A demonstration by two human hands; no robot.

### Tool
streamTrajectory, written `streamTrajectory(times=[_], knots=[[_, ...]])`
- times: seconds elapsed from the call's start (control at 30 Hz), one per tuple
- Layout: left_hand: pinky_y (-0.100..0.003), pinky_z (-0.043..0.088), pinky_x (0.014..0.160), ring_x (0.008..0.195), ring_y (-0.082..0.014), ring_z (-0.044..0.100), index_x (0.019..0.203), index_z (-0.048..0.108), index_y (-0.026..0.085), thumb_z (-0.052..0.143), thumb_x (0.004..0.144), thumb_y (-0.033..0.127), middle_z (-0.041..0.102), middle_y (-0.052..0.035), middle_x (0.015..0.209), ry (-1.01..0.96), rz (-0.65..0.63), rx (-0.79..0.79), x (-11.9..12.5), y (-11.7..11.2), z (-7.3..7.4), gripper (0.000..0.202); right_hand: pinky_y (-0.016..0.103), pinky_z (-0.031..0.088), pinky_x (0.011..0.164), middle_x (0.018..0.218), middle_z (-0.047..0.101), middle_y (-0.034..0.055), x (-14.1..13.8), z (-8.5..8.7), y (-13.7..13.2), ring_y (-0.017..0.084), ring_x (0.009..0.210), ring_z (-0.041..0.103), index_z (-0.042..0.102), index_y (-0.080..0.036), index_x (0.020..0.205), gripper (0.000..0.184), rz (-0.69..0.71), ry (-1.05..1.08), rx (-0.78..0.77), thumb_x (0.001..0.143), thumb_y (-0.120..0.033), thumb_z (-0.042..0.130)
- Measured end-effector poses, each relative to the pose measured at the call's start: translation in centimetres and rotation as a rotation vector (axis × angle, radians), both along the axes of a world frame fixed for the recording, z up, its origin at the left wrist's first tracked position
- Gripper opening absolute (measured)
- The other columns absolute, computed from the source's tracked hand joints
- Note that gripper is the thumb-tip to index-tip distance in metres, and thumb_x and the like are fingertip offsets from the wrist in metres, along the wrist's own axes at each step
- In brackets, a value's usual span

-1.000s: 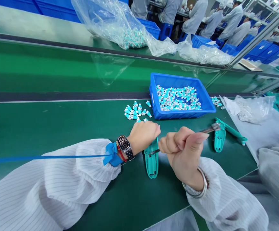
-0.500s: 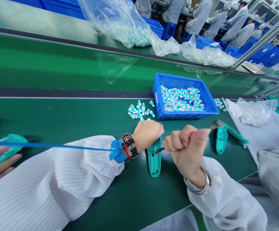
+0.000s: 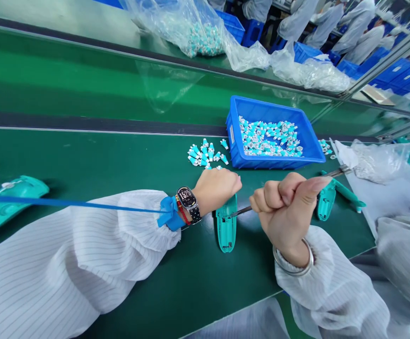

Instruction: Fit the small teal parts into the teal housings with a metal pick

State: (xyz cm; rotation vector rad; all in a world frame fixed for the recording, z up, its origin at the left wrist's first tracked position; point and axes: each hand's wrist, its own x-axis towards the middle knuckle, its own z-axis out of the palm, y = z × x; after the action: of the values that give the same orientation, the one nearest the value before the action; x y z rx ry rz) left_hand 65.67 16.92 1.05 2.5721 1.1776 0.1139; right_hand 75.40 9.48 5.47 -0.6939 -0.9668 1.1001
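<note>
In the head view, a teal casing (image 3: 226, 235) lies lengthwise on the green tabletop (image 3: 243, 278), between the person's two hands. The left hand (image 3: 217, 186) rests bent over the casing's far end. Its fingers are mostly hidden, so I cannot tell how tight that grip is. The right hand (image 3: 285, 207) is fully closed round a metal tool (image 3: 339, 171), thumb laid along the shaft; the tool's thin end slants down into the casing, though its exact contact point is too small to make out.

Work on this casing looks to be under way: its hollow side faces up, the interior shows and no cover lies over it. What is already fixed inside cannot be told. A second teal casing (image 3: 326, 203) lies to the right with a long teal part (image 3: 349, 195) angled off its upper end, and another teal shell (image 3: 21, 189) sits at the far left; whether either is complete is unclear. Many small teal-and-white pieces are loose, some in a cluster (image 3: 201, 154) beside the blue tray (image 3: 278, 163), more inside it, and others in a clear bag (image 3: 205, 40) on the ledge above.

The smartwatch (image 3: 187, 197) on the left wrist shows large digits, seemingly 1625, the second one uncertain. A pale label (image 3: 232, 134) on the tray's end is unreadable, and no brand name can be read.
</note>
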Motion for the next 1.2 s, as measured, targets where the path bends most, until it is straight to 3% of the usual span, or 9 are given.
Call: streamTrajectory(times=[0.5,0.6,0.8,0.9,1.03,1.2], knots=[[-0.030,0.019,0.050,0.060,-0.0173,0.057,0.066,0.062,0.014,0.026,0.088,0.033,0.063,-0.0068,0.068,-0.058,0.079,-0.076,-0.1,-0.2,0.2,0.046,0.019,0.014,0.037,0.048,0.013,-0.0081,-0.6,-0.9,-0.8,0.004,0.039,0.009,0.027,-0.018,0.056,0.051,0.068,-0.040,0.105,0.087,-0.051,0.049],[-0.029,0.019,0.050,0.062,-0.0184,0.058,0.067,0.062,0.015,0.026,0.088,0.032,0.064,-0.0072,0.070,-0.054,0.074,-0.055,-0.2,-0.1,0.2,0.045,0.019,0.014,0.038,0.047,0.012,-0.0081,-0.9,-1.0,-0.8,0.004,0.038,0.009,0.026,-0.018,0.055,0.052,0.018,-0.060,0.078,0.087,-0.052,0.049],[-0.029,0.027,0.052,0.069,-0.0227,0.062,0.072,0.065,0.014,0.028,0.089,0.033,0.066,-0.0096,0.075,-0.029,0.018,0.009,-0.4,0.0,0.2,0.045,0.019,0.015,0.037,0.046,0.012,-0.0081,-0.9,0.6,-1.4,0.004,0.037,0.009,0.026,-0.018,0.053,0.054,-0.055,-0.077,0.046,0.085,-0.054,0.051],[-0.030,0.032,0.056,0.072,-0.0243,0.063,0.074,0.067,0.014,0.027,0.090,0.034,0.066,-0.0108,0.075,-0.030,0.018,0.025,-0.3,0.0,0.3,0.047,0.018,0.015,0.036,0.047,0.010,-0.0080,-0.7,1.3,-2.5,0.004,0.036,0.009,0.025,-0.018,0.054,0.053,0.062,-0.057,-0.034,0.087,-0.054,0.046],[-0.032,0.037,0.060,0.074,-0.0247,0.063,0.078,0.068,0.013,0.028,0.090,0.032,0.066,-0.0110,0.074,-0.049,0.022,0.023,-0.2,0.0,0.5,0.045,0.016,0.018,0.037,0.047,0.011,-0.0080,-1.1,0.6,-3.6,0.004,0.038,0.010,0.026,-0.018,0.057,0.051,0.263,-0.037,-0.130,0.089,-0.055,0.040],[-0.032,0.038,0.060,0.072,-0.0249,0.062,0.079,0.068,0.012,0.029,0.090,0.032,0.065,-0.0112,0.074,-0.062,0.026,0.016,-0.2,-0.1,0.6,0.045,0.015,0.019,0.038,0.048,0.012,-0.0081,-1.6,-0.1,-3.9,0.003,0.038,0.011,0.026,-0.018,0.057,0.052,0.239,-0.027,-0.145,0.089,-0.055,0.042]])
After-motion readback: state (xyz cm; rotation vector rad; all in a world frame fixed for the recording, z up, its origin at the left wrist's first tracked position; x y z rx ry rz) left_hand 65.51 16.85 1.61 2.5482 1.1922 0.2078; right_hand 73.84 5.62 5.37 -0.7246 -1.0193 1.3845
